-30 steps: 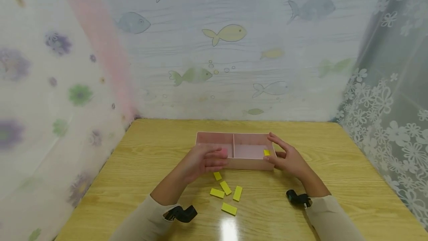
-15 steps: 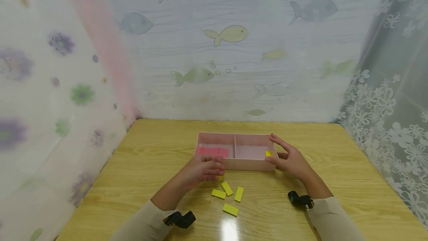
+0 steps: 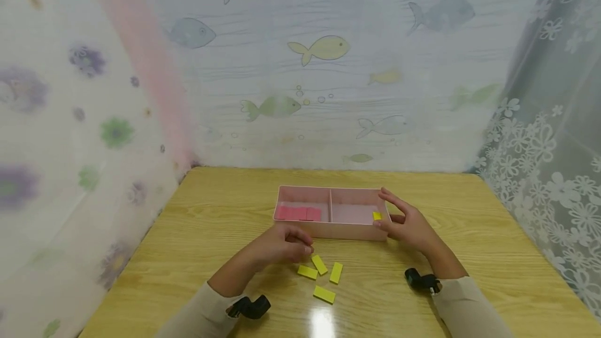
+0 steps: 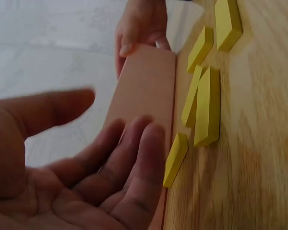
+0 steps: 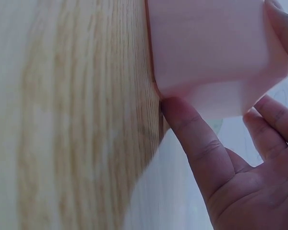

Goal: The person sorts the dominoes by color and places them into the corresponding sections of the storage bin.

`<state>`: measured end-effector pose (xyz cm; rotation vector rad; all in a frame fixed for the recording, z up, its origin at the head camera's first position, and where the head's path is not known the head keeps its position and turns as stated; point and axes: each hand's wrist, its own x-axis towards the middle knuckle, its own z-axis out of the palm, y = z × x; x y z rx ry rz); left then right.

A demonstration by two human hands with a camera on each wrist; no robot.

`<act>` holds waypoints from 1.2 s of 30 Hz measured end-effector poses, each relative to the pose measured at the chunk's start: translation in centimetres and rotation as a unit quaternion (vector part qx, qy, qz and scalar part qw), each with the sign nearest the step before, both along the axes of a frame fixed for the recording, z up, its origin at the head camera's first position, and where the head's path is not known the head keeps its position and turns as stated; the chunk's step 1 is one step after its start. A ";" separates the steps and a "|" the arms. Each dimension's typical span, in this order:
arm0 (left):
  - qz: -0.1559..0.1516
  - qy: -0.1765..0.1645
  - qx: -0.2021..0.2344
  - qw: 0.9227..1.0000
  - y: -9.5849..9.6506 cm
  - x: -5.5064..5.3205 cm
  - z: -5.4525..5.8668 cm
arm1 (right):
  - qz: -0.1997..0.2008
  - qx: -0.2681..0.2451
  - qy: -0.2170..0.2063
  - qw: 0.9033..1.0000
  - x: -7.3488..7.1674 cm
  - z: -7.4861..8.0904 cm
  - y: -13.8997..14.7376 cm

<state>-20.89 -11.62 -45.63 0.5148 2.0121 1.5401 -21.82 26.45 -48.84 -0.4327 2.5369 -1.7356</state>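
A pink two-compartment box (image 3: 349, 231) stands on the table. Pink blocks (image 3: 299, 214) lie in a row in its left compartment, and a yellow block (image 3: 377, 216) is at the right end of the other. My right hand (image 3: 407, 227) grips the box's right end, thumb at the front corner and fingers towards the back, also seen in the right wrist view. My left hand (image 3: 284, 246) is low before the box, thumb apart from its bent fingers in the left wrist view. A yellow block (image 4: 175, 160) lies by those fingertips, hidden in the head view.
Several more yellow blocks (image 3: 324, 294) are scattered on the wooden table (image 3: 211, 213) in front of the box. A fish-patterned curtain (image 3: 328, 93) hangs behind the table, with flowered cloth (image 3: 117, 213) at the left.
My left hand has drawn back from over the box's left compartment and down to the nearest yellow block, uncovering the pink blocks. My right hand keeps its place on the box.
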 end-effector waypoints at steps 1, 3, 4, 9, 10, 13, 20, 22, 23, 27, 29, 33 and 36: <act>-0.011 0.005 -0.006 1.000 -0.1 0.0 0.1 | 0.000 0.002 0.002 1.000 0.0 0.0 0.0; -0.027 0.011 -0.016 0.999 -0.3 0.1 0.1 | 0.000 0.006 0.005 1.000 -0.2 -0.1 0.1; -0.031 0.010 -0.017 0.999 -0.3 0.1 0.1 | 0.000 0.009 0.006 1.000 -0.2 -0.1 0.1; -0.030 0.037 -0.035 0.998 -0.4 0.2 -0.1 | 0.001 0.014 0.007 1.000 -0.4 -0.2 0.1; -0.030 0.046 -0.042 0.998 -0.4 0.2 -0.1 | 0.002 0.014 0.006 1.000 -0.4 -0.2 0.1; -0.031 0.070 -0.066 0.995 -0.4 0.2 -0.2 | 0.002 0.012 0.001 1.000 -0.4 -0.2 -0.1; -0.051 0.096 -0.077 0.991 -0.1 0.4 0.1 | -0.010 0.021 -0.008 1.000 -0.1 0.1 0.0; -0.055 0.099 -0.077 0.991 0.0 0.4 -0.1 | -0.016 0.021 -0.012 1.000 0.0 0.1 0.1; -0.056 0.100 -0.078 0.990 0.1 0.4 -0.2 | -0.017 0.022 -0.014 1.000 0.1 0.1 0.1; -0.054 0.102 -0.086 0.990 0.3 0.4 -0.5 | -0.013 0.020 -0.011 1.000 0.2 0.1 0.2; -0.054 0.105 -0.087 0.989 0.3 0.5 -0.5 | -0.006 0.014 -0.009 1.000 0.2 0.1 0.2; -0.056 0.111 -0.092 0.988 0.2 0.8 -0.4 | 0.005 0.002 -0.010 1.000 0.0 0.0 0.1; -0.055 0.112 -0.095 0.988 0.1 0.9 -0.3 | 0.009 -0.001 -0.010 1.000 -0.1 -0.1 -0.1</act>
